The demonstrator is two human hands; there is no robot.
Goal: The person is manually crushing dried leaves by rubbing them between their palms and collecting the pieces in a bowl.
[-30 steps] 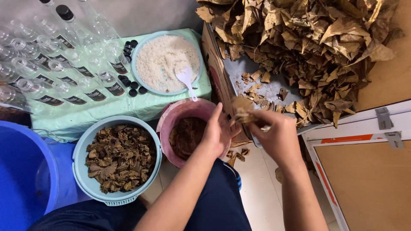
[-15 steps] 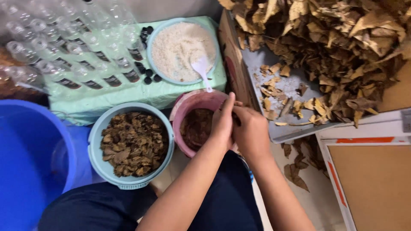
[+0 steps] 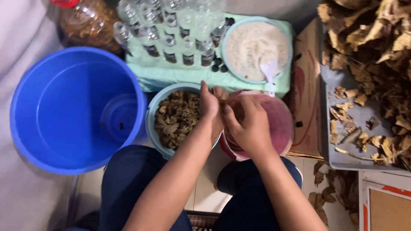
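Observation:
My left hand (image 3: 209,109) and my right hand (image 3: 249,125) are pressed together between two bowls. Their fingers pinch a small brown dried leaf piece (image 3: 221,93). Under my right hand stands a pink bowl (image 3: 283,128), and the hand hides most of its inside. To its left, a light blue bowl (image 3: 150,115) holds several crumpled dried leaf pieces (image 3: 175,119), with my left hand at its right rim. Both forearms reach up from the bottom of the head view over my dark trousers.
A big blue bucket (image 3: 77,107) stands at the left. Behind the bowls, a pale green cloth (image 3: 171,75) carries several small glass bottles (image 3: 171,30) and a bowl of white powder (image 3: 257,45) with a white spoon (image 3: 269,70). A grey tray (image 3: 364,160) of dried leaves (image 3: 372,38) and a cardboard box (image 3: 306,85) lie at the right.
The view has swung left, bringing the blue bucket in. My right hand came back from the leaf tray and now meets my left hand over the bowls.

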